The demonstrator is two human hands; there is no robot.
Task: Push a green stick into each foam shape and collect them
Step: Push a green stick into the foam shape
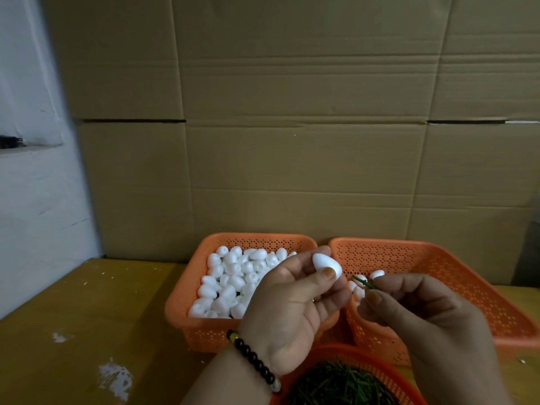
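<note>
My left hand pinches a white egg-shaped foam piece between thumb and fingers, held up over the baskets. My right hand pinches a short green stick, whose tip points up and left toward the foam piece, a small gap away from it. The left orange basket is heaped with several loose foam shapes. The right orange basket holds a few foam shapes, partly hidden behind my hands. A round orange basket of green sticks sits at the bottom edge.
The baskets stand on a yellowish wooden table with white scuffs. A wall of brown cardboard boxes rises right behind them. A white wall is at the left. A dark bead bracelet is on my left wrist.
</note>
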